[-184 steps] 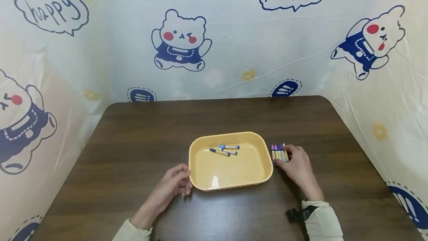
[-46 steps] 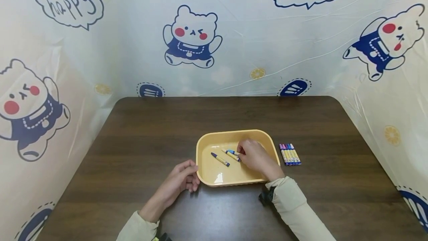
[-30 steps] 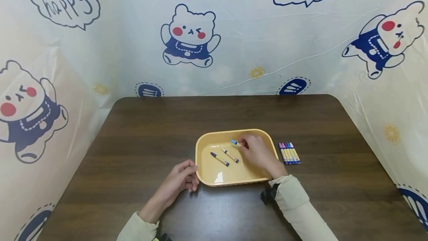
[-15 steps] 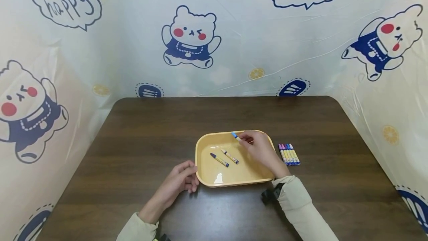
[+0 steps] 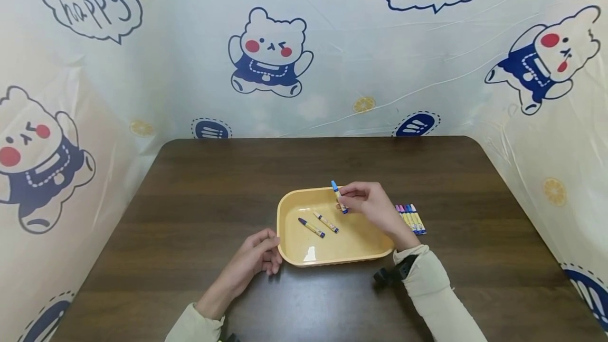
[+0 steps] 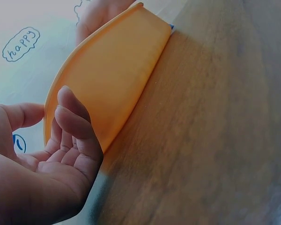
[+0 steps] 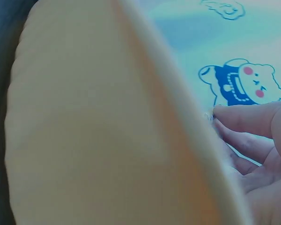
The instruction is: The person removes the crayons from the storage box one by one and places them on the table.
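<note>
My right hand pinches a light-blue crayon between thumb and fingers, tilted tip up, over the back of the yellow tray. A dark-blue-tipped crayon and a pale-tipped crayon lie apart on the tray floor. At the tray's near left corner, my left hand holds the rim, thumb at the edge and curled fingers against the outer wall, as the left wrist view shows. In the right wrist view the tray wall covers much of the picture and hides the crayon.
Right of the tray, several crayons lie side by side in a row on the dark wooden table, partly behind my right hand. A curtain printed with bears surrounds the table on the back and sides.
Several seconds ago my right hand was at the crayon row. Since then it has picked the light-blue crayon out of the tray, lifted it and turned it more upright. The left hand stays at the rim.
</note>
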Motion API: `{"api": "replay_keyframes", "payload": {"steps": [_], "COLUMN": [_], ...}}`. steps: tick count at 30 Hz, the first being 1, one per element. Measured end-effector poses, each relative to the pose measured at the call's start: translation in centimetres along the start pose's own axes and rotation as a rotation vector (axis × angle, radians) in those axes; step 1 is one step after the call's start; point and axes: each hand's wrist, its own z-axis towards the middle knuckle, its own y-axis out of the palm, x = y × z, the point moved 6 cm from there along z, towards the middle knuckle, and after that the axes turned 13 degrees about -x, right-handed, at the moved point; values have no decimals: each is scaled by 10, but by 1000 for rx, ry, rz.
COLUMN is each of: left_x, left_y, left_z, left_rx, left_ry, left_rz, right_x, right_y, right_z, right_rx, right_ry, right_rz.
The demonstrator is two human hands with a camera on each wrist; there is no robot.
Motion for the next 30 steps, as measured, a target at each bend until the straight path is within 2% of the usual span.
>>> {"api": "replay_keyframes", "payload": {"steps": [3, 11, 18, 25, 30], "left_x": [0, -1, 3, 1, 0], "left_y": [0, 0, 0, 0, 0], "left_z": [0, 0, 0, 0, -1], "left_rx": [-2, -8, -3, -5, -10], "left_ry": [2, 1, 1, -19, -6], "left_rz": [0, 1, 19, -8, -25], "right_x": [-1, -11, -16, -9, -4], "right_y": [-3, -15, -30, -51, -73], "right_z": [-3, -14, -33, -67, -89], "right_rx": [-10, 9, 77, 168, 261], "right_ry": [9, -20, -19, -3, -14], "right_rz": [63, 120, 106, 42, 5]}}
